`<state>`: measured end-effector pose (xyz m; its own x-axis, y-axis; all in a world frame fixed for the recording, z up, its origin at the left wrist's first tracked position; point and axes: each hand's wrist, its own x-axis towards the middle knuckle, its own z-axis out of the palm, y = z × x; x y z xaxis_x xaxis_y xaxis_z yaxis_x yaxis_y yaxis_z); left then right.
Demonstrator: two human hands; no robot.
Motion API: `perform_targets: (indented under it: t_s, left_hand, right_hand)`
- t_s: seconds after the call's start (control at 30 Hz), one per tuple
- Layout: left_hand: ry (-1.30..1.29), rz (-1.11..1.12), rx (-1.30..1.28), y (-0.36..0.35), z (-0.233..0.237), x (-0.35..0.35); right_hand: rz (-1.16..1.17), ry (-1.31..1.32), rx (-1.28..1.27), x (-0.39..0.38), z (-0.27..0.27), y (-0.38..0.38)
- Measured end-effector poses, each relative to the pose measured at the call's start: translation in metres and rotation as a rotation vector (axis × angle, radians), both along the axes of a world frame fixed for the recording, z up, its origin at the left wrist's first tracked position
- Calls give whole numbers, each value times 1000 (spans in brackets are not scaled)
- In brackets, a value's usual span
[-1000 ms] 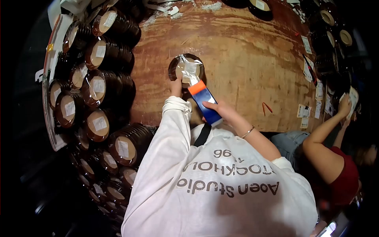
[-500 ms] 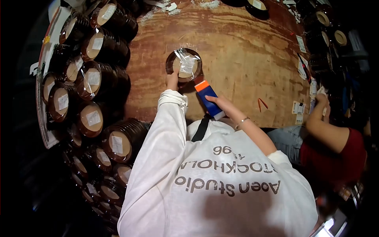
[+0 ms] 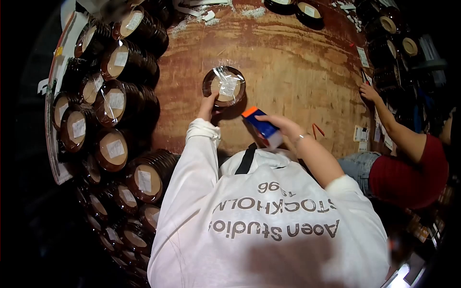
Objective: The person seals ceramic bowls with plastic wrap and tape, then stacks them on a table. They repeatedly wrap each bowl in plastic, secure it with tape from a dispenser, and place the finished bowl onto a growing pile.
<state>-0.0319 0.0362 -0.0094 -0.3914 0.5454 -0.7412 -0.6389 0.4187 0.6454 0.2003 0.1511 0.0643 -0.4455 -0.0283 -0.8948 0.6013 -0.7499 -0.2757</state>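
The disc (image 3: 222, 85) is near the middle of the table (image 3: 288, 77), brown at the rim and pale within, under clear shiny wrap. A white label (image 3: 228, 87) sits on its pale part, and a shadow falls on the wood at 5 o'clock. Whether the disc is raised or rests on the wood, I cannot tell.

At the disc's 7 o'clock edge, the left hand (image 3: 207, 106) is closed on the rim, thumb over the face; the other fingers are mostly hidden. Between 4 and 5 o'clock, apart from the disc, the right hand (image 3: 284, 126) is closed around a blue box (image 3: 263, 126), its thumb side near the orange end, which points toward the disc. The box's lower end is blurred. A bracelet (image 3: 300, 138) circles the right wrist.

Farther out at 4 o'clock lie a red V-shaped thing (image 3: 315, 129) and, beyond it, printed tags (image 3: 361, 133). At 3 o'clock, a co-worker's hand (image 3: 369, 92) reaches over the table's edge; what its fingers touch is too small to tell. Toward 1 and 2 o'clock are two more discs (image 3: 309, 14), and near 12, white scraps (image 3: 208, 16). Stacks (image 3: 115, 103) of similar discs crowd from 10 round to 7 o'clock.
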Motion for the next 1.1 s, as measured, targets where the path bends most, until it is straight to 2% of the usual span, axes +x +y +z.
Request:
perform_targets:
  t_s: [0.03, 0.1, 0.13, 0.2, 0.23, 0.3, 0.37, 0.43, 0.5, 0.57, 0.6, 0.63, 0.7, 0.73, 0.77, 0.83, 0.87, 0.9, 0.97, 1.0, 1.03, 1.1]
  left_hand:
    - [2, 9, 5, -5, 7, 1]
    - [-271, 105, 103, -13, 25, 5]
    - [-285, 182, 136, -15, 15, 10]
    - [-184, 183, 147, -13, -2, 20]
    - [-85, 181, 156, -10, 0, 24]
    - [-94, 205, 161, -9, 0, 27]
    - [-102, 238, 132, -6, -14, 31]
    - [-45, 283, 162, -7, -7, 42]
    - [-75, 327, 227, -12, 9, 51]
    - [-131, 388, 259, -19, -3, 56]
    - [-118, 434, 279, -20, 11, 62]
    - [-128, 468, 304, -23, 20, 67]
    - [-50, 556, 346, -24, 51, 85]
    - [-38, 552, 350, -26, 66, 93]
    - [-20, 561, 355, -29, 75, 99]
    - [248, 557, 360, -33, 61, 113]
    - [357, 566, 320, -34, 68, 118]
    - [465, 572, 271, -36, 77, 118]
    - [522, 556, 227, -49, 86, 111]
    - [543, 561, 271, -56, 90, 108]
    - [599, 676, 280, -59, 100, 105]
    - [469, 745, 255, -78, 135, 101]
  right_hand:
    - [55, 3, 96, 16, 2, 8]
    - [54, -31, 347, 32, 20, 19]
    - [60, -32, 341, 38, 10, 21]
    - [265, -131, 1089, 37, -25, 28]
    - [268, -118, 1093, 32, -32, 27]
    - [276, -148, 1375, 20, -43, 16]
    - [325, -151, 1350, 13, -39, 8]
    - [459, -156, 1376, 9, -40, 0]
    - [447, -160, 1321, 8, -40, 0]
    - [261, -8, 1634, 11, -44, -7]
    - [152, 35, 1448, 7, -20, -11]
    - [166, 56, 1451, 0, -8, -17]
    - [-232, 289, 867, -20, 12, -36]
    - [-250, 274, 690, -32, 23, -44]
    - [-337, 363, 455, -42, -6, -46]
    - [-414, 387, 303, -62, 35, -55]
    - [-547, 367, 333, -71, 54, -65]
    - [-579, 444, 329, -73, 56, -72]
    - [-552, 514, 241, -79, 38, -77]
    - [-525, 570, 186, -86, 46, -82]
    - [-503, 619, 129, -92, 56, -89]
    - [-371, 680, 181, -105, 66, -104]
